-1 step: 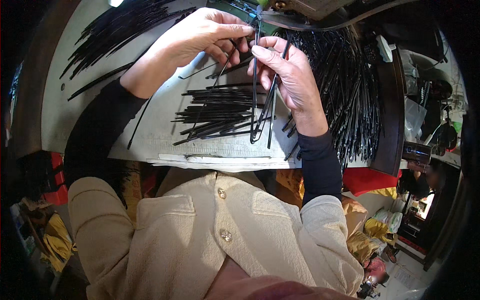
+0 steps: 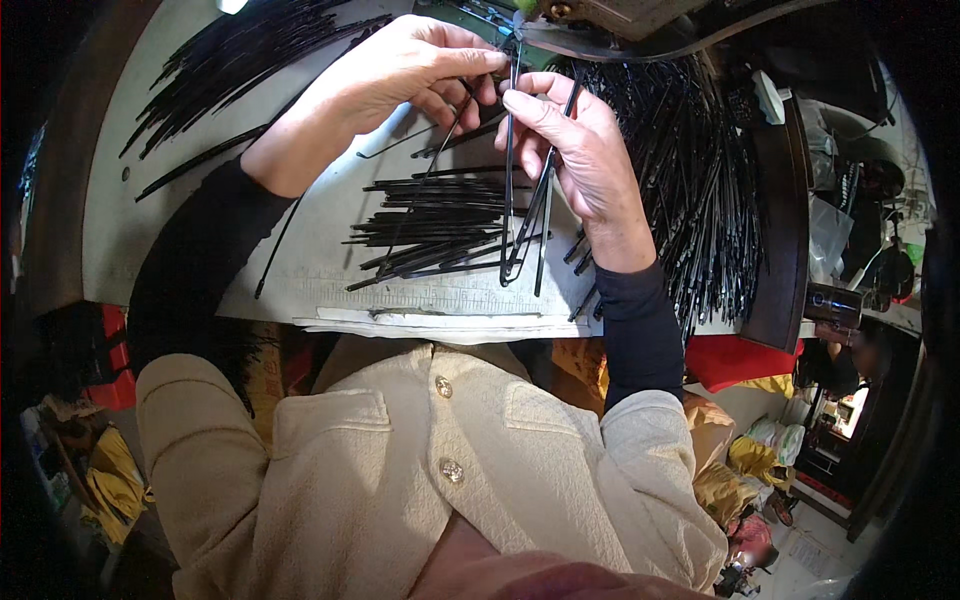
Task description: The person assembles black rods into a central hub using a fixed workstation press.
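My left hand is closed in a pinch on a thin black rod, near a machine at the table's far edge. Beside it, my right hand grips several thin black rods between thumb and fingers. These hang down over the table, and two of them meet at a bent lower end like jointed umbrella ribs. Under the hands lies a short bundle of similar rods on the pale tabletop. My fingertips partly hide the upper ends of the held rods.
A large heap of black rods covers the table's right side, beside a dark wooden edge. Another long bundle lies at the far left. The metal machine body overhangs the far edge. A printed ruler scale runs along the near edge.
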A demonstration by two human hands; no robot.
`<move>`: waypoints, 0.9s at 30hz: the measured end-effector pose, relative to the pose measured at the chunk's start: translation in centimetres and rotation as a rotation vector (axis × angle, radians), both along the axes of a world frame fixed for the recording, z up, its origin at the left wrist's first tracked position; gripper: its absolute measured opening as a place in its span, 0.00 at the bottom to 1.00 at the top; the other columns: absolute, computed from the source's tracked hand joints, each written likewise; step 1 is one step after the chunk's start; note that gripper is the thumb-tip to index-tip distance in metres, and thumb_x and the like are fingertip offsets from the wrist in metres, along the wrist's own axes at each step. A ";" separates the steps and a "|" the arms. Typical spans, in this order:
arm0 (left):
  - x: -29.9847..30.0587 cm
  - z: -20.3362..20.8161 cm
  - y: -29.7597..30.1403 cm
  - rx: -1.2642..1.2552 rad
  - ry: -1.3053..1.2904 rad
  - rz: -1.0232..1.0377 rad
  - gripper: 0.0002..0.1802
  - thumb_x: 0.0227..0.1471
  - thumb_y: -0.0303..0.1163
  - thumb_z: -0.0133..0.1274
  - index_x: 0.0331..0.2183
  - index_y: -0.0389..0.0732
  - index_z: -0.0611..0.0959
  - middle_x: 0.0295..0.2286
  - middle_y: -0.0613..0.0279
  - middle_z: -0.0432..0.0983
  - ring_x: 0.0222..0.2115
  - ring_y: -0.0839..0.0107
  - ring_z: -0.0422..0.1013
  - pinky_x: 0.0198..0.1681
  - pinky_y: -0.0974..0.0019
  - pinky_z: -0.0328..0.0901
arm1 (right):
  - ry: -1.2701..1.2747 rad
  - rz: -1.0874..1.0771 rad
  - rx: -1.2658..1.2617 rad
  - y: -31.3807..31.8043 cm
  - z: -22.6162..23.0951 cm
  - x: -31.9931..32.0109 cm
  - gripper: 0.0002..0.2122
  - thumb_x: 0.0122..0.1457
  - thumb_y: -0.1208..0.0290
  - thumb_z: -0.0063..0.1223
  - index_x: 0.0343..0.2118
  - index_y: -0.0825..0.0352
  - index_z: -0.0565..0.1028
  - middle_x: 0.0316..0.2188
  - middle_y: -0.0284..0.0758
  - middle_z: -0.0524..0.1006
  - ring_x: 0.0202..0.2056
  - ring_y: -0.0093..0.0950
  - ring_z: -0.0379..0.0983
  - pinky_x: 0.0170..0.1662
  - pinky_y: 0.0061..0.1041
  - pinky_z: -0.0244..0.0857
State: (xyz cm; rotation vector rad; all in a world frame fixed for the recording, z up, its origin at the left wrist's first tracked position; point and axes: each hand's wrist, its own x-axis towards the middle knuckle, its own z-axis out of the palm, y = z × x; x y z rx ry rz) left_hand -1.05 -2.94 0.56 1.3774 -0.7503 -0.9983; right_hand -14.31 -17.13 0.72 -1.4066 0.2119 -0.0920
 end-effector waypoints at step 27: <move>-0.4 0.6 0.2 0.055 -0.225 0.019 0.18 0.52 0.43 0.49 0.26 0.36 0.78 0.18 0.61 0.74 0.17 0.77 0.72 0.19 0.80 0.65 | 0.011 0.001 0.001 0.3 0.2 0.3 0.10 0.54 0.71 0.51 0.35 0.72 0.69 0.21 0.37 0.75 0.16 0.17 0.70 0.16 0.10 0.59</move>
